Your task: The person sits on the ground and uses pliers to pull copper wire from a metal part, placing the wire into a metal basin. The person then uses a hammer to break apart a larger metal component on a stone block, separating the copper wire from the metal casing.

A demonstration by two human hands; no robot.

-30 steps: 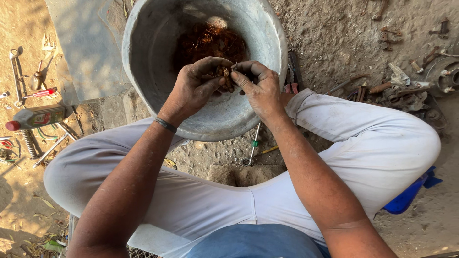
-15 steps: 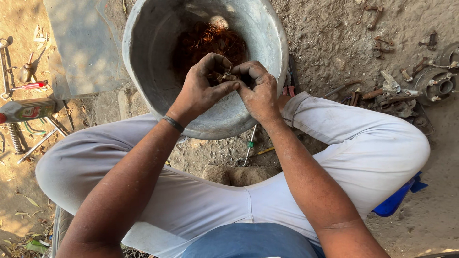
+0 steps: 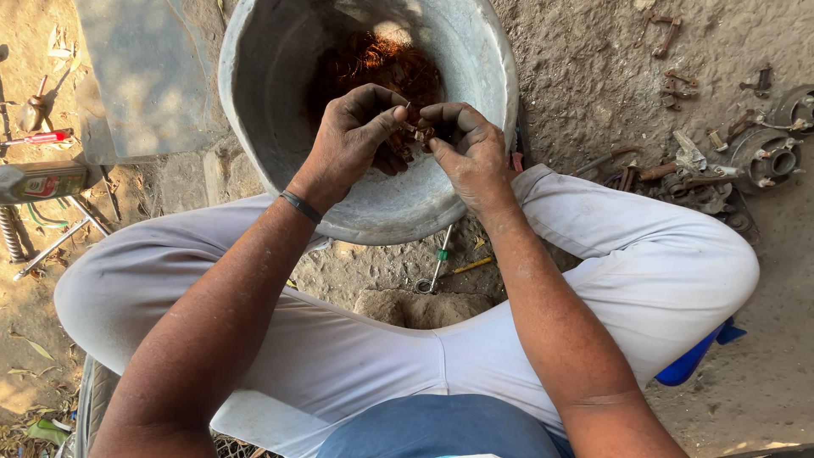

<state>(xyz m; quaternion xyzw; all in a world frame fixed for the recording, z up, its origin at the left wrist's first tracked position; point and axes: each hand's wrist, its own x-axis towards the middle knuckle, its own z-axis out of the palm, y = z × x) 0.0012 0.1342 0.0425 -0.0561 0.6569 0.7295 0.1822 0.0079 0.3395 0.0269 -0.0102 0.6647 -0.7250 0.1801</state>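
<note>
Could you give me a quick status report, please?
Left hand and right hand pinch a small rusty part over the basin. Nothing in the way.

Dirt ground (image 3: 585, 76) around a seated person in pale trousers (image 3: 653, 263). At left, a flat grey stone slab (image 3: 144, 76), a grey-green plastic bottle (image 3: 42, 180) lying on its side, a red-handled tool (image 3: 38, 138) and a coil spring (image 3: 10, 233). Between the knees, a green-collared screwdriver (image 3: 439, 259) beside a stone (image 3: 420, 307). At right, rusty metal parts (image 3: 704, 174), a round hub (image 3: 767, 157) and a blue object (image 3: 691, 360) under the thigh.
</note>
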